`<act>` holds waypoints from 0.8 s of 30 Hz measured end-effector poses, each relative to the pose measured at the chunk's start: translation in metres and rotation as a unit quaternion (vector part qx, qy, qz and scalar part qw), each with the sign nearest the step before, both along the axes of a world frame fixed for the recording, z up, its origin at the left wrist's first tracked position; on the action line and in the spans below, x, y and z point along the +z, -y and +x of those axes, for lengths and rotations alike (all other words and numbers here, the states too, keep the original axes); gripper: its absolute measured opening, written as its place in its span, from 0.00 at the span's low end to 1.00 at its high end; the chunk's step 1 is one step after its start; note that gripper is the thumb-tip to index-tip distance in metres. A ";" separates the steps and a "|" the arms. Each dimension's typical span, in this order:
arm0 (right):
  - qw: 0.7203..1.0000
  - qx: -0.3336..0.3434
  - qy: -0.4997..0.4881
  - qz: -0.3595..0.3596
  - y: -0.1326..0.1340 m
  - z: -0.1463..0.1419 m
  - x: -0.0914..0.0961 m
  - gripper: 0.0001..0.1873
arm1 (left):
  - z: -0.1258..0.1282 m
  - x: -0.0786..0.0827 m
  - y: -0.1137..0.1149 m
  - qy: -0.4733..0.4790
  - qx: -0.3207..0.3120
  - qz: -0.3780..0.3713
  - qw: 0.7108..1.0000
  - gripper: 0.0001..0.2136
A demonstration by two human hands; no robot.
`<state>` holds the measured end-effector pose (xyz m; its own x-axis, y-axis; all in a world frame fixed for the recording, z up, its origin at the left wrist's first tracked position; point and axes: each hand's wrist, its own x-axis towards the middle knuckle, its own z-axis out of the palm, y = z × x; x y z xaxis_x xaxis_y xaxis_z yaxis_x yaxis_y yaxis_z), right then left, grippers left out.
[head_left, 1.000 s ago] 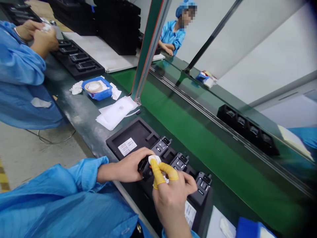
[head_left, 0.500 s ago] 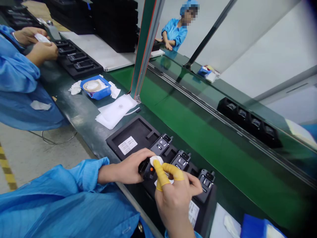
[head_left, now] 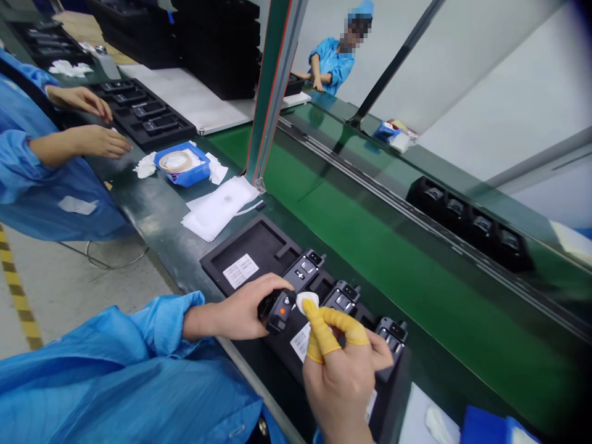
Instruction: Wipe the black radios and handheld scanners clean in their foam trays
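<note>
My left hand (head_left: pixel 238 311) is closed around a black handheld device (head_left: pixel 280 310) with an orange button on its side. Yellow finger cots cover the thumb and index finger of my right hand (head_left: pixel 342 357). Those fingers pinch a small white wipe (head_left: pixel 307 301), just right of the device and apart from it. Beneath both hands lies a black foam tray (head_left: pixel 259 237) with white printed labels. Three similar devices rest in its slots: one device (head_left: pixel 303 271) near my left fingertips, a middle device (head_left: pixel 341 299), and a right-hand device (head_left: pixel 392 339) partly behind my right fingers.
White sheets (head_left: pixel 219 206) and a blue bin (head_left: pixel 189 176) with a tape roll lie beyond the tray. At left, a co-worker's hands (head_left: pixel 97 126) are beside another loaded tray (head_left: pixel 178 131). A frame post (head_left: pixel 268 92) rises by the green conveyor (head_left: pixel 370 246).
My right hand has drawn the wipe rightward off the device, uncovering its top. The left hand keeps its hold. The co-worker's hands have lowered and parted, and their white wipe is out of them.
</note>
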<state>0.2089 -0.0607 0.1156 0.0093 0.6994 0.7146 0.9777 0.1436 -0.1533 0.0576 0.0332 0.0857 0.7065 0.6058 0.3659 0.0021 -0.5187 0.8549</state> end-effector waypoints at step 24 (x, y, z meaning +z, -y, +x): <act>0.990 0.102 -0.073 -0.056 0.011 0.009 0.000 0.20 | 0.001 0.002 0.004 0.002 -0.018 -0.003 1.000 0.25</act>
